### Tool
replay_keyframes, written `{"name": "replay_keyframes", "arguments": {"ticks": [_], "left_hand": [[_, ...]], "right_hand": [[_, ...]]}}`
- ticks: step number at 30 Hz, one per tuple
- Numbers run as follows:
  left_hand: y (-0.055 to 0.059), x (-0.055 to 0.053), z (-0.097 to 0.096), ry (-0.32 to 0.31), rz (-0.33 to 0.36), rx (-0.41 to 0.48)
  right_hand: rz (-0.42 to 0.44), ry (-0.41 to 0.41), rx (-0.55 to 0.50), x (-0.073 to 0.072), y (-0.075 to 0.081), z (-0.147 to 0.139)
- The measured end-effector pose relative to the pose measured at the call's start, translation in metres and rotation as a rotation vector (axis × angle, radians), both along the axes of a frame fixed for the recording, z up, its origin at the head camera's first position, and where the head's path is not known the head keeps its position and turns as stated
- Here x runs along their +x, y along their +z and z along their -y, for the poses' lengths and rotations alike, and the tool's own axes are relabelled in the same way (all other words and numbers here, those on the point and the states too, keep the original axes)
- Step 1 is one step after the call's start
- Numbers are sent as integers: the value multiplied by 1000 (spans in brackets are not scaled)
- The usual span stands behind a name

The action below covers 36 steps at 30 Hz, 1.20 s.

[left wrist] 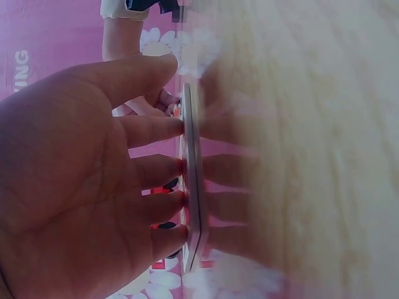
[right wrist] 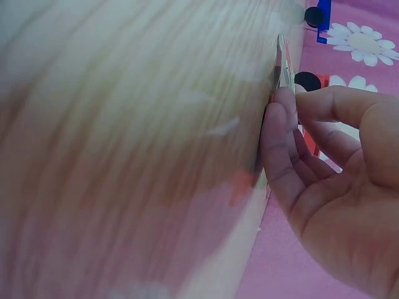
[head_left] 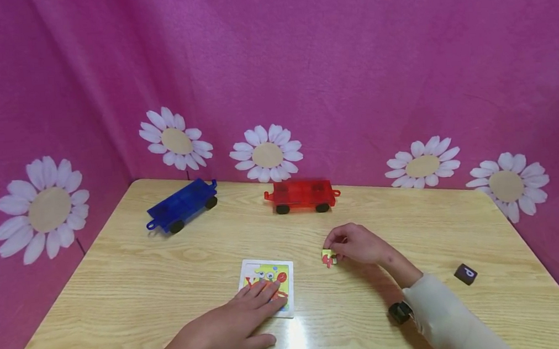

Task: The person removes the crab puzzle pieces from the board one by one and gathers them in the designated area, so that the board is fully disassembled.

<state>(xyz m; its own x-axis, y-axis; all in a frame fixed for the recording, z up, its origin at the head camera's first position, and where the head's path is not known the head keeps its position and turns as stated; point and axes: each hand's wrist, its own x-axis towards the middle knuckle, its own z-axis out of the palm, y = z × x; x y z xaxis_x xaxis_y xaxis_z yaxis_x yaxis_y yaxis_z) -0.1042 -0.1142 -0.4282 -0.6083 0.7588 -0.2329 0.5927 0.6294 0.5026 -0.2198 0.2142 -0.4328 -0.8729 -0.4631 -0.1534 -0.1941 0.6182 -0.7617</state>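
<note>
A small square jigsaw puzzle board [head_left: 291, 285] with a pale rim lies flat on the table, showing a red crab-like picture with two eyes on yellow. Its upper left corner looks pale. My left hand [head_left: 233, 325] rests straight fingertips on the board and hides its lower part; the left wrist view has the board edge-on [left wrist: 196, 187] under those fingers. To the right, my right hand [head_left: 358, 245] pinches a yellow and red puzzle piece [head_left: 327, 257] between thumb and fingers, low over the table. Whether the piece touches the wood I cannot tell.
Behind the hands stand a blue toy wagon [head_left: 183, 205] at the left and a red toy wagon [head_left: 303, 194] in the middle. A dark tile with a white letter [head_left: 465, 274] lies at the right. A pink curtain with daisies [head_left: 331, 81] borders the wooden table [head_left: 169, 284].
</note>
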Motion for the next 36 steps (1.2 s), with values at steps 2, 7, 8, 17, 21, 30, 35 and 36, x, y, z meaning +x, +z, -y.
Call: {"name": "replay_keyframes", "arguments": {"ticks": [2, 7, 8, 17, 21, 30, 35, 36], "left_hand": [[0, 0, 0, -1, 0, -1], [-1, 1, -1, -2, -4, -2], [-1, 1, -1, -3, -6, -2], [-1, 1, -1, 3, -6, -8], [-1, 0, -1, 2, -5, -8], [-3, 1, -2, -16, -34, -5], [-2, 2, 0, -24, -72, -2], [-2, 2, 0, -25, -79, 0]], "right_hand": [[-2, 1, 2, 0, -1, -1], [-4, -15, 15, 2, -1, -1], [-5, -19, 16, 2, -1, -1], [-112, -45, 154, 10, 6, 6], [-158, -48, 197, 12, 6, 8], [-210, -13, 137, 15, 7, 20], [-240, 51, 62, 16, 9, 41], [-249, 69, 49, 16, 9, 46]]}}
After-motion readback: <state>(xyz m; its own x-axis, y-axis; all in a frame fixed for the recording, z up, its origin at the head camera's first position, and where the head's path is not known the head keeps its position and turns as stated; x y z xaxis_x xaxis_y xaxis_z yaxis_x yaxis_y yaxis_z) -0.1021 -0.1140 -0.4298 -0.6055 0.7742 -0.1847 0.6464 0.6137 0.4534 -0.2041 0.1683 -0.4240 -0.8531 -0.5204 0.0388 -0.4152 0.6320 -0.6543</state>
